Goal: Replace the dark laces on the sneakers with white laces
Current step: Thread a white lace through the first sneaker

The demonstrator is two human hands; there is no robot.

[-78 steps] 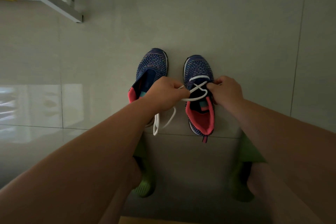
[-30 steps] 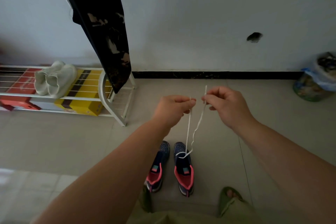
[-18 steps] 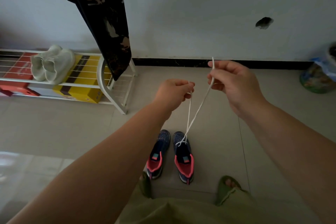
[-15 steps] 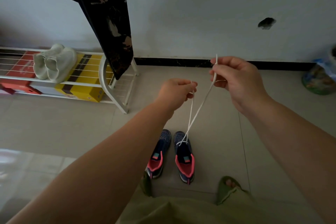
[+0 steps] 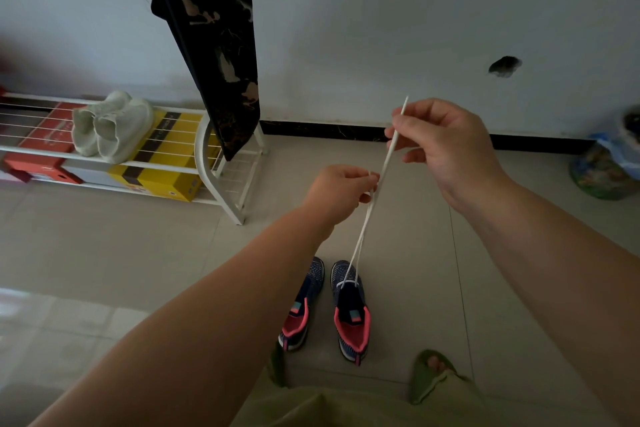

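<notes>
Nearest us, two blue sneakers point(image 5: 349, 308) stood side by side on the tiled floor point(image 5: 415, 288). From the right shoe's front eyelets a white lace point(image 5: 363, 229) ran up taut. Our left hand point(image 5: 337, 192) pinched one end low; our right hand point(image 5: 446, 149) pinched the other higher. Beyond stood a white shoe rack point(image 5: 214, 163).

A home's entryway or hall is showing here: a white wire shoe rack point(image 5: 211, 163) is standing against the plain wall, up and left of the fingers, holding pale sneakers point(image 5: 110, 125) above yellow point(image 5: 162, 177) and red shoeboxes point(image 5: 38, 163). A dark printed garment point(image 5: 218, 45) is hanging over it, and glossy floor tiles point(image 5: 104, 253) are lying below the fingers.
</notes>
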